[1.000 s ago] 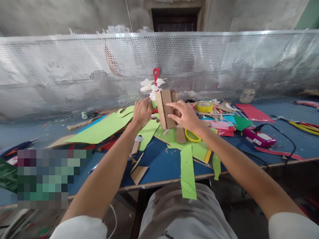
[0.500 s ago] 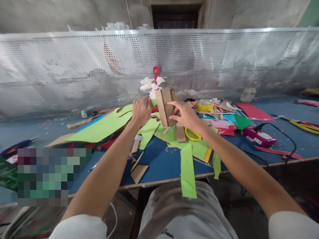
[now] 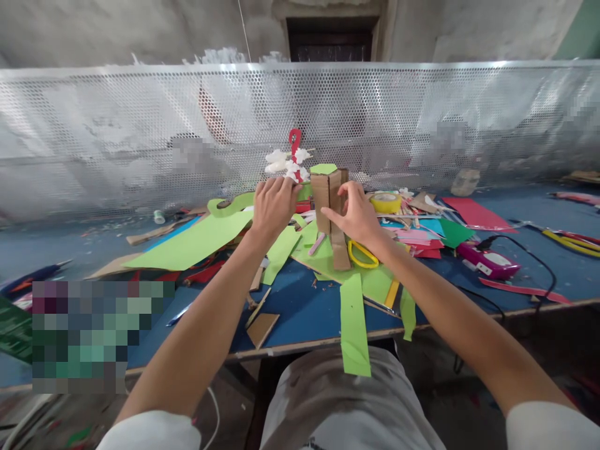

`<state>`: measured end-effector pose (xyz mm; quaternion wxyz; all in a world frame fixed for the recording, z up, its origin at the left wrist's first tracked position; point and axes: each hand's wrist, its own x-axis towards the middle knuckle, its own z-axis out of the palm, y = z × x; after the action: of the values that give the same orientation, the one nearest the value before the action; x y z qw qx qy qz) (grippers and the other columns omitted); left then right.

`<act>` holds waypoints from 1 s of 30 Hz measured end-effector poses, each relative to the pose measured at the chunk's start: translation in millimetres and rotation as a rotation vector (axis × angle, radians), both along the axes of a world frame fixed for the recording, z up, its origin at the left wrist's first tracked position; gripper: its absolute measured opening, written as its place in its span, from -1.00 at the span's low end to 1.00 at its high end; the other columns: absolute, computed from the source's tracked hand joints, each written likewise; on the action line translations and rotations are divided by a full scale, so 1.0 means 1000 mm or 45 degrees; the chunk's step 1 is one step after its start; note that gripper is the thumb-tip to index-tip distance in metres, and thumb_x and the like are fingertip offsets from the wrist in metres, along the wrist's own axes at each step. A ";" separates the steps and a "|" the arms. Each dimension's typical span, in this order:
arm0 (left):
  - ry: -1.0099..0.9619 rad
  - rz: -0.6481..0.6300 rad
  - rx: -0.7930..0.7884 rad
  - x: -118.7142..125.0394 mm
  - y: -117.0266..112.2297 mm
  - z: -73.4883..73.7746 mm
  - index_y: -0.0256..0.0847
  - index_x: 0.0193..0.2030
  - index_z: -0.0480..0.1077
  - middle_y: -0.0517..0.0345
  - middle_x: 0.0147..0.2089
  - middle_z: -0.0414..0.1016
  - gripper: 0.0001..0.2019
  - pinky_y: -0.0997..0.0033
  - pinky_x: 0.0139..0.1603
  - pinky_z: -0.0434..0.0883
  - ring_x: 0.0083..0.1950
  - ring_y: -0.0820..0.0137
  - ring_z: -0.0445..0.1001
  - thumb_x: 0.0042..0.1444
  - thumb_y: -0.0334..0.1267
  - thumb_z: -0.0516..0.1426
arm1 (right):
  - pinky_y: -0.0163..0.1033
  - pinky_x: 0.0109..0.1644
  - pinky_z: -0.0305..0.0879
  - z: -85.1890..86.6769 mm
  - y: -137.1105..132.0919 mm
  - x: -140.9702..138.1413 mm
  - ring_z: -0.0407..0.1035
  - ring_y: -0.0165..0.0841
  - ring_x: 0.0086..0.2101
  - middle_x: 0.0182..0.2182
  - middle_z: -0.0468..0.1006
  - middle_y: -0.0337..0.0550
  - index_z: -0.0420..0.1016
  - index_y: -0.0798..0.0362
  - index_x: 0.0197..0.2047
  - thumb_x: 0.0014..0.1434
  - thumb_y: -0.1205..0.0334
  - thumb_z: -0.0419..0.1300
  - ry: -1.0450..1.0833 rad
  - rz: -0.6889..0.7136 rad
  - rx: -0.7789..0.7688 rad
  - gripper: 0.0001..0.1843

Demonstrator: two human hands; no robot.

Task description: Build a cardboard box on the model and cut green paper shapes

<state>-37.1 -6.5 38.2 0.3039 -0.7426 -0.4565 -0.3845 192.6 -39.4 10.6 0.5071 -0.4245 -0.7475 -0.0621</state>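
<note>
1. A tan cardboard box (image 3: 322,200) is standing nearly upright in front of you, above the paper scraps; you cannot tell whether its base is touching them.
2. Your right hand (image 3: 359,215) is grasping the box, the thumb pressing its front and the fingers bending around its right side.
3. Your left hand (image 3: 274,203) is closing over a curved green strip (image 3: 229,205), which is showing on both sides of the fist, just left of the box.
4. A small cardboard piece (image 3: 340,255) is sitting below the box, beside a yellow loop (image 3: 363,255).
5. Behind your left hand, white flowers (image 3: 276,161) are clustering near a red hook shape (image 3: 295,142).
6. To the right, a yellow tape roll (image 3: 385,202) is lying near your right hand; a purple device (image 3: 490,259) is resting farther off.
7. The blue worktop (image 3: 309,312) is carrying everything, with a perforated metal screen (image 3: 140,137) rising behind.
</note>
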 end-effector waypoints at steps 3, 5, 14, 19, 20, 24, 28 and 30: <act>0.044 -0.031 0.045 0.005 -0.006 0.003 -0.12 -0.08 0.47 -0.11 -0.10 0.62 -0.61 0.13 0.03 0.28 0.01 0.08 0.53 0.56 0.00 -0.09 | 0.02 -0.03 0.42 -0.002 0.006 0.003 0.40 -0.12 -0.11 -0.06 0.37 -0.03 0.24 -0.06 -0.05 0.30 -0.13 0.33 0.014 -0.041 0.054 -0.56; 0.077 -0.048 0.078 0.007 -0.008 0.004 -0.13 -0.08 0.48 -0.11 -0.11 0.63 -0.60 0.13 0.01 0.29 0.00 0.08 0.54 0.56 0.01 -0.09 | 0.02 -0.04 0.43 -0.002 0.009 0.005 0.39 -0.14 -0.14 -0.08 0.36 -0.04 0.23 -0.07 -0.08 0.32 -0.14 0.31 0.028 -0.055 0.087 -0.58; 0.164 -0.080 0.190 0.012 -0.013 0.006 -0.15 -0.08 0.50 -0.15 -0.13 0.62 -0.59 0.10 -0.04 0.32 -0.04 0.05 0.53 0.56 -0.03 -0.11 | -0.06 -0.14 0.40 0.003 0.008 0.008 0.28 -0.28 -0.30 -0.21 0.28 -0.16 0.14 -0.09 -0.27 0.28 -0.17 0.33 0.252 -0.050 0.143 -0.51; 0.210 -0.121 0.236 0.016 -0.019 0.010 -0.13 -0.10 0.49 -0.15 -0.15 0.60 -0.59 0.09 -0.07 0.33 -0.06 0.06 0.52 0.56 -0.04 -0.12 | -0.11 -0.14 0.32 0.008 0.005 0.008 0.22 -0.30 -0.31 -0.32 0.19 -0.24 0.07 -0.09 -0.37 0.24 -0.14 0.38 0.419 -0.024 0.217 -0.44; 0.204 -0.136 0.234 0.017 -0.020 0.010 -0.13 -0.11 0.48 -0.14 -0.16 0.59 -0.58 0.09 -0.07 0.33 -0.07 0.06 0.52 0.56 -0.03 -0.12 | -0.12 -0.15 0.30 0.009 0.004 0.008 0.22 -0.30 -0.31 -0.33 0.18 -0.25 0.07 -0.09 -0.38 0.24 -0.14 0.39 0.437 -0.014 0.221 -0.44; 0.181 -0.170 0.214 0.018 -0.021 0.010 -0.12 -0.13 0.48 -0.14 -0.17 0.58 -0.59 0.10 -0.07 0.34 -0.07 0.07 0.50 0.56 -0.01 -0.10 | -0.13 -0.18 0.25 0.011 0.003 0.007 0.20 -0.30 -0.32 -0.38 0.16 -0.28 0.07 -0.09 -0.42 0.25 -0.16 0.38 0.479 -0.008 0.226 -0.42; 0.197 -0.145 0.168 0.019 -0.025 0.010 -0.11 -0.11 0.49 -0.15 -0.13 0.59 -0.59 0.08 -0.05 0.34 -0.04 0.06 0.50 0.56 -0.01 -0.11 | -0.11 -0.14 0.29 0.012 0.000 0.006 0.21 -0.27 -0.29 -0.39 0.17 -0.25 0.05 -0.09 -0.42 0.27 -0.15 0.35 0.468 -0.040 0.189 -0.43; 0.193 -0.140 0.111 0.019 -0.028 0.012 -0.11 -0.09 0.50 -0.18 -0.10 0.59 -0.57 0.05 -0.02 0.34 -0.01 0.04 0.50 0.56 -0.01 -0.13 | -0.09 -0.11 0.33 0.013 -0.001 0.006 0.23 -0.25 -0.27 -0.39 0.18 -0.23 0.04 -0.10 -0.42 0.28 -0.16 0.34 0.451 -0.066 0.167 -0.43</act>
<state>-18.0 -34.1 49.9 0.3481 -0.7795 -0.3734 -0.3629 198.7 -40.2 23.3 0.6556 -0.4140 -0.6296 -0.0481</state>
